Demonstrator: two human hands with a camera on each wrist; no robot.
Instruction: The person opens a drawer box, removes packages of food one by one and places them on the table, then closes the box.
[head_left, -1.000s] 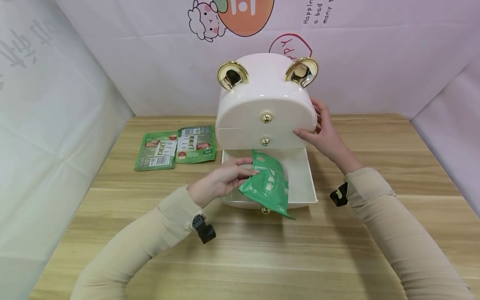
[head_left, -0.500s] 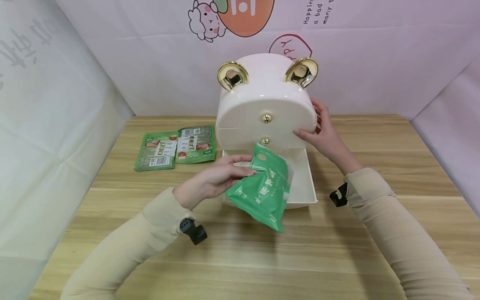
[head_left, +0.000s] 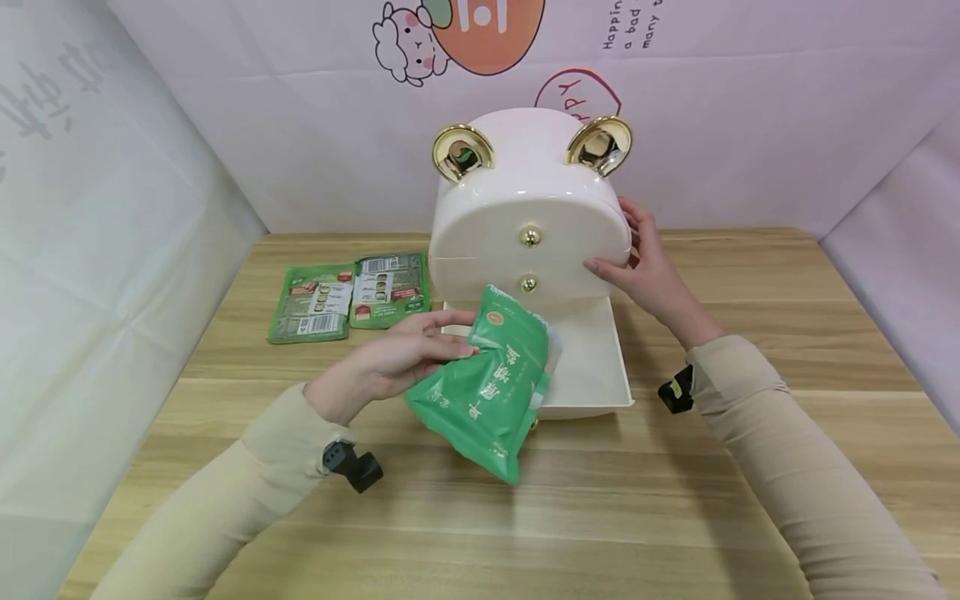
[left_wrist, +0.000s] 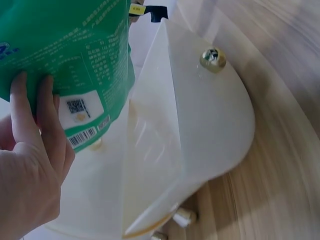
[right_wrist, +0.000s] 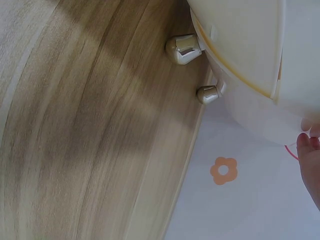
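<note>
My left hand (head_left: 397, 354) pinches a green snack bag with white lettering (head_left: 487, 379) by its left edge, thumb on top. The bag hangs tilted over the front left of a pulled-out white drawer (head_left: 588, 358). In the left wrist view, the bag's back shows a barcode label, with my fingers (left_wrist: 47, 115) against it. This drawer is the lowest of a white rounded storage box (head_left: 480, 225) with gold ears and round gold knobs. My right hand (head_left: 648, 271) holds the box's right side, thumb on the front and fingers around the side. The visible part of the drawer holds nothing.
Two flat green packs, one (head_left: 315, 304) beside another (head_left: 390, 292), lie on the wooden table (head_left: 600, 517) left of the box. A printed white cloth (head_left: 337, 150) hangs close behind. In the right wrist view, metallic feet (right_wrist: 182, 49) support the box.
The green bag has come up out of the drawer and moved left and toward me in my left hand, turning more of its face upward. My right hand stays on the box.
</note>
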